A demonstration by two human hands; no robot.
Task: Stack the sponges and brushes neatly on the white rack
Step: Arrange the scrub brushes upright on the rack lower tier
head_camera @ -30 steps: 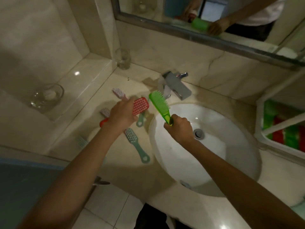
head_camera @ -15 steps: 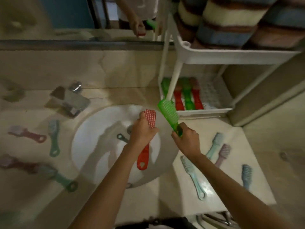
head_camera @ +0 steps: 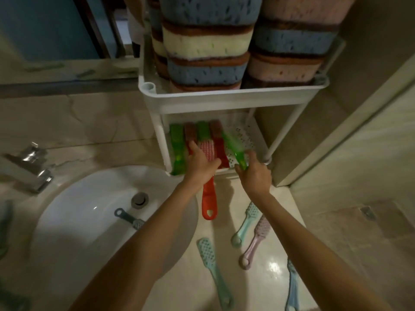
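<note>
The white rack (head_camera: 233,98) stands right of the sink. Its upper shelf holds stacked blue, cream and pink sponges (head_camera: 206,48). Green and red brushes (head_camera: 177,142) lie side by side on the perforated lower shelf. My left hand (head_camera: 201,163) grips a red brush (head_camera: 208,198) near its bristled head, its handle hanging toward me over the counter. My right hand (head_camera: 252,173) holds a green brush (head_camera: 233,144) by the handle, its head blurred and angled over the lower shelf beside the others.
A white sink (head_camera: 74,223) with a dark brush (head_camera: 129,218) in it lies at left, the faucet (head_camera: 29,169) behind it. Several pastel brushes (head_camera: 246,223) lie on the counter near me. A wall (head_camera: 359,108) closes in on the right of the rack.
Both hands moved forward from above the sink to the rack's lower shelf, carrying the red and green brushes. The green brush now reaches over the shelf.
</note>
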